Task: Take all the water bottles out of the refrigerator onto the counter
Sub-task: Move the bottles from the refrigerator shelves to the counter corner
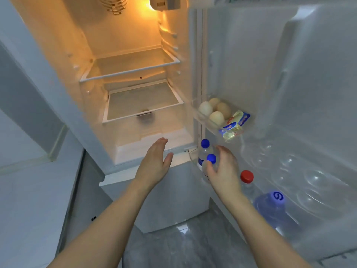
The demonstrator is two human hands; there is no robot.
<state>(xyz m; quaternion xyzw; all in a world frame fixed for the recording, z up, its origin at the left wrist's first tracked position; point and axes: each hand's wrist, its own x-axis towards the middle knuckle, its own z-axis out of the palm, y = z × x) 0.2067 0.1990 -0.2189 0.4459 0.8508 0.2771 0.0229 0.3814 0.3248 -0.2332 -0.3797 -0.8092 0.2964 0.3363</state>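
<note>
The refrigerator stands open, its door (pixel 289 74) swung to the right. In the door's bottom rack stand two small clear bottles with blue caps: a rear bottle (pixel 205 143) and a front bottle (pixel 211 158). My right hand (pixel 224 169) curls round the front bottle just below its cap. Right of it stands a red-capped bottle (pixel 247 176), then a large blue-tinted bottle (pixel 274 206). My left hand (pixel 156 161) hovers with straight fingers, holding nothing, before the fridge's lower edge.
A small door shelf (pixel 197 117) holds several eggs (pixel 216 111) and butter packets (pixel 234 124). The lit glass shelves (pixel 133 70) inside carry nothing. A pale counter (pixel 25 190) lies at the left, grey floor (pixel 183 248) below.
</note>
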